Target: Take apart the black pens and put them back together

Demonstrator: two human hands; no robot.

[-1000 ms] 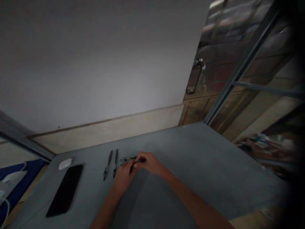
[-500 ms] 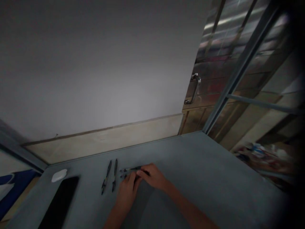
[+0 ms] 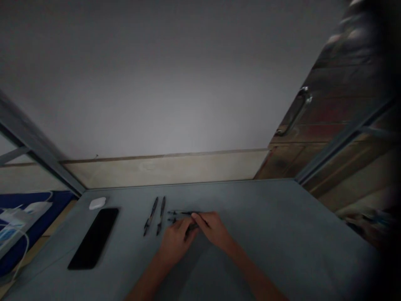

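Observation:
My left hand (image 3: 178, 241) is closed, its thumb and fingers around a dark slender thing that looks like a pen (image 3: 192, 226). Against it, my right hand (image 3: 215, 230) pinches the same dark piece near its thumb tip; the fingers hide most of it. Just beyond the hands lies a pen (image 3: 180, 212) set sideways, its right end reaching under the right fingers. Below it, the tip of another sideways pen (image 3: 171, 219) shows, the rest covered by the hands. Left of these, a pen (image 3: 151, 216) and a second pen (image 3: 161, 216) lie nearly parallel, pointing away.
On the left of the grey table (image 3: 266, 242) lie a black phone (image 3: 94, 238) and a white earbud case (image 3: 97, 203). A pale wall (image 3: 175, 83) closes the far side. Metal posts (image 3: 46, 154) rise at the corners. A power strip (image 3: 19, 221) with cables lies beyond the left edge.
The view has turned, so the tabletop sits more level and more of its left side shows. Both hands stay together by the sideways pens; more of the dark piece between them is visible.

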